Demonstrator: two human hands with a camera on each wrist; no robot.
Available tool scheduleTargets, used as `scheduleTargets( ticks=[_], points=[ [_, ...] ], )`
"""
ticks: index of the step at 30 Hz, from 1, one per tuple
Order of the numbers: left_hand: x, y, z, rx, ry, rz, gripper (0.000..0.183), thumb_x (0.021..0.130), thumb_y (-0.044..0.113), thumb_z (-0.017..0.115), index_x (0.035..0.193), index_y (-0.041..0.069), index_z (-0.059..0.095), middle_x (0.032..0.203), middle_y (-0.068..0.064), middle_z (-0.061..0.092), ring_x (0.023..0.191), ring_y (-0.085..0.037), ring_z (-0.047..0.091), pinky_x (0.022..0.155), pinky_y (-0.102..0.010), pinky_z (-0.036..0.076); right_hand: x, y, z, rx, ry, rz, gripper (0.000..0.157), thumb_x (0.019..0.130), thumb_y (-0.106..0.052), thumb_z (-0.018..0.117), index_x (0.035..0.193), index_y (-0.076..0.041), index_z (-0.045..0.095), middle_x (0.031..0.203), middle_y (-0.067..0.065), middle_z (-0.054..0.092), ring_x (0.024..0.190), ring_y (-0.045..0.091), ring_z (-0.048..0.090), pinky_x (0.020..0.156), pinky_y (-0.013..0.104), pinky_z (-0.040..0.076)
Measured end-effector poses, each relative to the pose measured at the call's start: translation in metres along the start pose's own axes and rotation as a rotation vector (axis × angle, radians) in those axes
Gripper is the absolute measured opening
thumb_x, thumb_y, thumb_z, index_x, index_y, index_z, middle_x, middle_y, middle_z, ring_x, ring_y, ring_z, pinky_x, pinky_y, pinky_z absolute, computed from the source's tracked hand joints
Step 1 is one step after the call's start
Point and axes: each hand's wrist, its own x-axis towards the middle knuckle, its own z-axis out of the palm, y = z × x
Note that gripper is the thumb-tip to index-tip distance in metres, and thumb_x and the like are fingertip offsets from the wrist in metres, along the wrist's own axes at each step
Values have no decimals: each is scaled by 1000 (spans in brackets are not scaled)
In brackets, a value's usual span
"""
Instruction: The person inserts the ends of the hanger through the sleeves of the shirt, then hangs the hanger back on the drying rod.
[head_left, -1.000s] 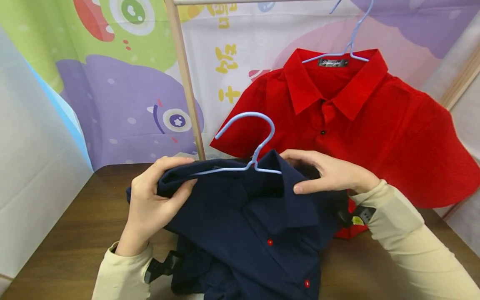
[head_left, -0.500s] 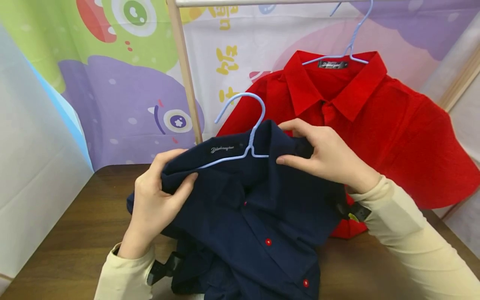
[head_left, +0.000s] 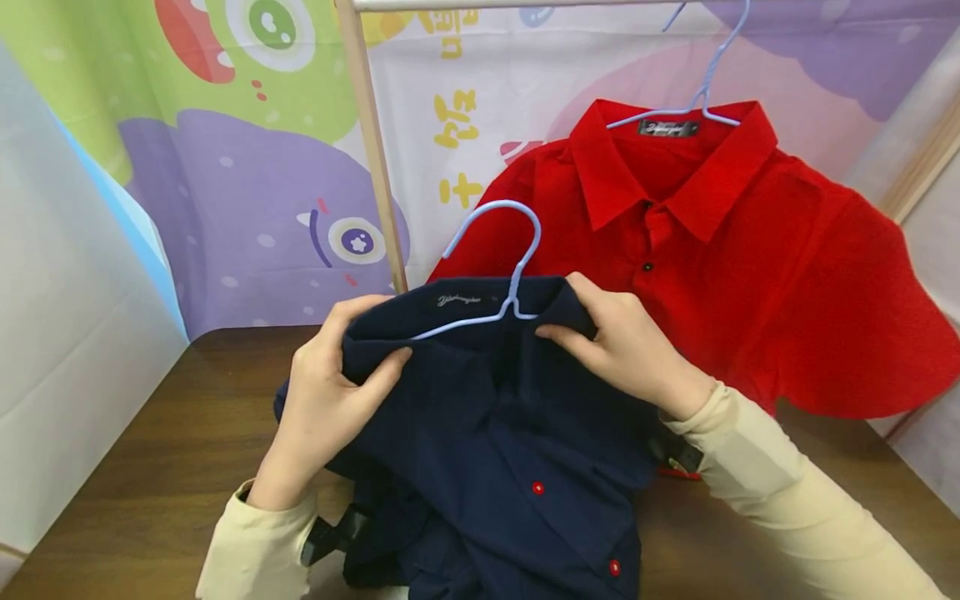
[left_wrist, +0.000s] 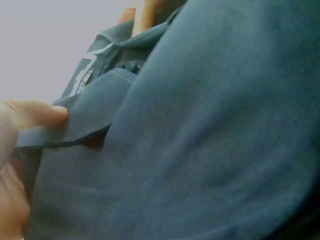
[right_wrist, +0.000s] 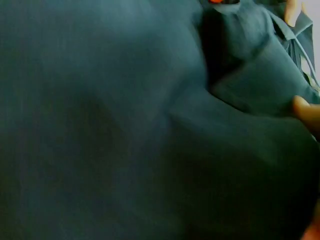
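A navy shirt (head_left: pixel 465 442) with red buttons is spread over a light blue wire hanger (head_left: pixel 513 287), whose hook rises out of the neck opening. My left hand (head_left: pixel 322 400) grips the left side of the collar, thumb in front and fingers behind. On the other side, my right hand (head_left: pixel 630 342) pinches the collar close to the hanger's neck. The shirt's inner label (head_left: pixel 459 300) faces me between the hands. Cloth hides both ends of the hanger. In the left wrist view the left thumb (left_wrist: pixel 55 115) presses on the collar; navy cloth (right_wrist: pixel 125 100) fills most of the right wrist view.
A red shirt (head_left: pixel 697 275) on another light blue hanger (head_left: pixel 708 71) hangs from a wooden rack (head_left: pixel 371 142) behind my right hand. Below is a brown wooden table (head_left: pixel 180 450). A cartoon-printed curtain (head_left: pixel 262 200) stands at the back.
The navy collar and hanger rose, then dipped slightly, and the inner label came into view. My left hand shifted a little right; my right hand moved left along the collar. The red shirt stayed put.
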Motion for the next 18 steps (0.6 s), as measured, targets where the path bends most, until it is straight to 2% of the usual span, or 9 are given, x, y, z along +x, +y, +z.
scheduleTargets(
  ticks=[4, 9, 14, 18],
  points=[
    [-1, -2, 1, 75, -54, -8, 55, 70, 4, 76, 119, 4, 52, 107, -7, 64, 93, -15, 61, 82, -22, 45, -3, 1, 3, 100, 86, 9, 26, 75, -7, 73, 92, -7, 54, 70, -2, 57, 60, 5, 50, 56, 17, 42],
    [2, -5, -5, 213, -68, -15, 51, 70, 14, 78, 115, 6, 56, 106, -7, 63, 95, -20, 58, 83, -33, 42, -5, 5, -1, 107, 181, 50, 24, 73, -4, 73, 91, -5, 56, 67, 0, 56, 58, 7, 48, 55, 16, 38],
    [4, -8, -9, 287, -42, 72, 31, 79, 18, 70, 104, 3, 60, 89, -10, 62, 80, -23, 53, 71, -34, 36, -1, 8, -6, 132, 248, 71, 25, 72, -1, 74, 90, -4, 57, 66, 1, 54, 58, 7, 46, 53, 18, 38],
    [9, -8, -8, 321, -22, 126, 25, 80, 14, 69, 100, 3, 61, 82, -11, 60, 75, -24, 52, 67, -34, 35, 3, 9, -8, 131, 274, 60, 25, 71, -1, 74, 89, -3, 57, 65, 2, 54, 56, 7, 45, 52, 18, 37]
  ],
)
